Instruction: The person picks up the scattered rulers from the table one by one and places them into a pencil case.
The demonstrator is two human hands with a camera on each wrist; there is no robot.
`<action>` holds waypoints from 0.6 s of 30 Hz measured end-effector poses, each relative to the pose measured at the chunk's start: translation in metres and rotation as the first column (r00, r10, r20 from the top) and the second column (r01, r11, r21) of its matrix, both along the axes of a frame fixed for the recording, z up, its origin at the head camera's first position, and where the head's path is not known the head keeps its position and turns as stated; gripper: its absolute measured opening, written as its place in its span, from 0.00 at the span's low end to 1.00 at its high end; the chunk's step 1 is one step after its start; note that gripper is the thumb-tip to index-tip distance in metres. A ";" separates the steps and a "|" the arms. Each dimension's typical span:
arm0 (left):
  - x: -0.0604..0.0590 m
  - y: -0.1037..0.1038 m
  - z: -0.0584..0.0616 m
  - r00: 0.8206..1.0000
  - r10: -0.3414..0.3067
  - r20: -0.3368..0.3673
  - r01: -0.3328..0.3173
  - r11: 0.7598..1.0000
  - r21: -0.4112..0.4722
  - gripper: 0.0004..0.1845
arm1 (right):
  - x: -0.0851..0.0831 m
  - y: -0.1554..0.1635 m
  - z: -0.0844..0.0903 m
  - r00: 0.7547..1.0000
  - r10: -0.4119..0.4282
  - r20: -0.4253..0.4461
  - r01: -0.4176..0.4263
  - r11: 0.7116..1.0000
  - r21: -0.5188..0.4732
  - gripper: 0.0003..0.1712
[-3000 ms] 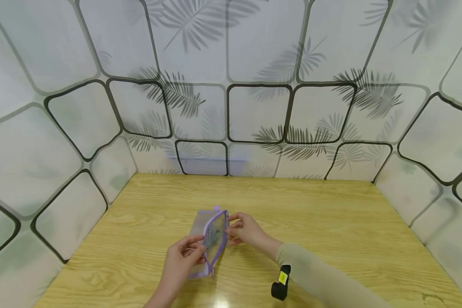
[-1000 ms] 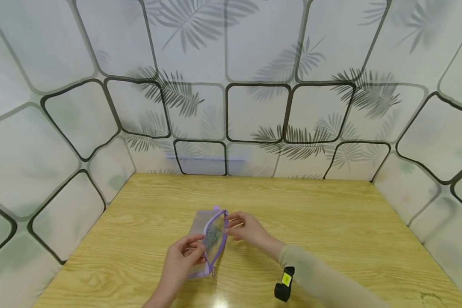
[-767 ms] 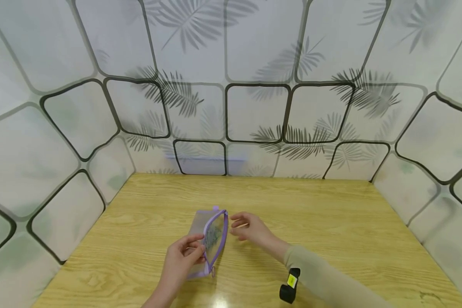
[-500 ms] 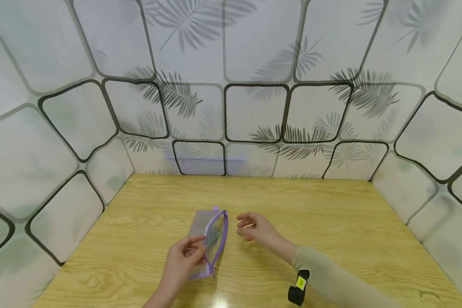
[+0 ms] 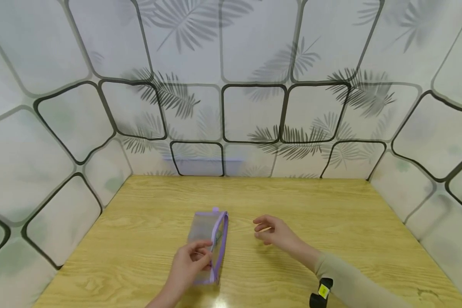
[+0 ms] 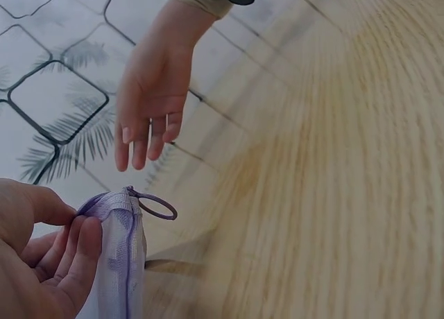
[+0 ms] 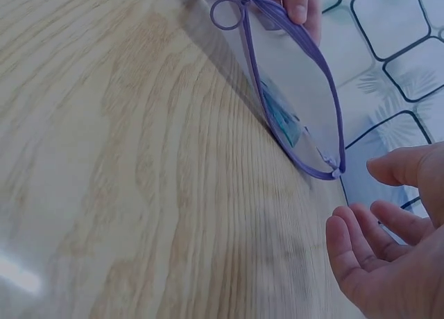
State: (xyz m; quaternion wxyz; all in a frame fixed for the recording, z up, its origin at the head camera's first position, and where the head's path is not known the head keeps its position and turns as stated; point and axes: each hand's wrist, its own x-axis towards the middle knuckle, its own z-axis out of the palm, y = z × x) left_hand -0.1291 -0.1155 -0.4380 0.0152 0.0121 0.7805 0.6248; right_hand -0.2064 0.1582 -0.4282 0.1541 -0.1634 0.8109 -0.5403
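A mesh zipper pouch (image 5: 202, 226) with purple trim stands on the wooden table, its zipped mouth gaping toward the right. My left hand (image 5: 188, 263) pinches the near part of the mouth's edge between thumb and fingers. In the left wrist view a ring zipper pull (image 6: 158, 207) hangs at the pouch's corner. Through the mouth, the right wrist view shows a teal item (image 7: 281, 118) lying inside; most of it is hidden. My right hand (image 5: 277, 233) hovers to the right of the pouch, apart from it, fingers loosely bent and holding nothing.
The wooden table (image 5: 312, 201) runs back to a wall covering (image 5: 254, 111) with leaf and grid patterns, which also encloses the left and right sides. A black wrist strap (image 5: 321, 293) with a yellow label is on the right sleeve.
My right hand has let go of the pouch's edge and moved away to the right. The pouch has turned slightly and its mouth looks narrower from the head view. My left hand keeps its pinch.
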 end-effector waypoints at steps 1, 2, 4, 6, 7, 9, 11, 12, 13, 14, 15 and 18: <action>0.000 0.000 -0.001 1.000 -0.008 -0.003 0.007 1.000 -0.009 0.16 | 0.001 0.003 0.000 1.000 0.006 -0.002 -0.006 1.000 0.000 0.27; 0.000 0.001 -0.002 1.000 -0.013 -0.006 0.013 1.000 -0.013 0.16 | 0.002 0.006 0.000 1.000 0.011 -0.003 -0.010 1.000 0.002 0.27; 0.000 0.001 -0.004 1.000 -0.029 -0.010 0.029 0.999 -0.020 0.16 | 0.005 0.011 0.000 1.000 0.015 0.000 -0.015 1.000 0.007 0.27; 0.000 0.002 -0.006 0.999 -0.046 -0.018 0.046 0.999 -0.022 0.16 | 0.008 0.017 0.000 1.000 0.017 -0.002 -0.017 1.000 0.013 0.27; -0.001 0.002 -0.007 0.999 -0.051 -0.018 0.051 0.999 -0.019 0.16 | 0.008 0.020 0.000 1.000 0.017 -0.009 -0.017 1.000 0.018 0.26; -0.001 0.002 -0.008 0.998 -0.065 -0.025 0.064 0.998 -0.026 0.16 | 0.009 0.025 0.001 0.999 0.024 -0.034 -0.023 0.999 0.038 0.26; -0.001 0.002 -0.009 0.996 -0.081 -0.030 0.080 0.996 -0.037 0.17 | 0.009 0.030 0.001 0.994 0.040 -0.103 -0.031 0.996 0.080 0.25; -0.001 0.001 -0.009 0.995 -0.092 -0.031 0.090 0.995 -0.044 0.17 | 0.009 0.033 0.001 0.988 0.050 -0.144 -0.036 0.994 0.100 0.24; -0.001 0.001 -0.010 0.994 -0.101 -0.031 0.100 0.994 -0.052 0.17 | 0.009 0.036 0.002 0.982 0.057 -0.179 -0.036 0.992 0.118 0.23; -0.002 0.000 -0.011 0.993 -0.113 -0.035 0.111 0.992 -0.062 0.17 | 0.009 0.039 0.002 0.975 0.062 -0.212 -0.034 0.990 0.136 0.22; -0.002 -0.001 -0.011 0.992 -0.125 -0.037 0.122 0.990 -0.073 0.17 | 0.008 0.041 0.003 0.968 0.064 -0.243 -0.027 0.988 0.151 0.21; -0.004 -0.002 -0.014 0.987 -0.153 -0.045 0.148 0.983 -0.104 0.17 | 0.007 0.048 0.006 0.958 0.062 -0.280 -0.017 0.987 0.158 0.20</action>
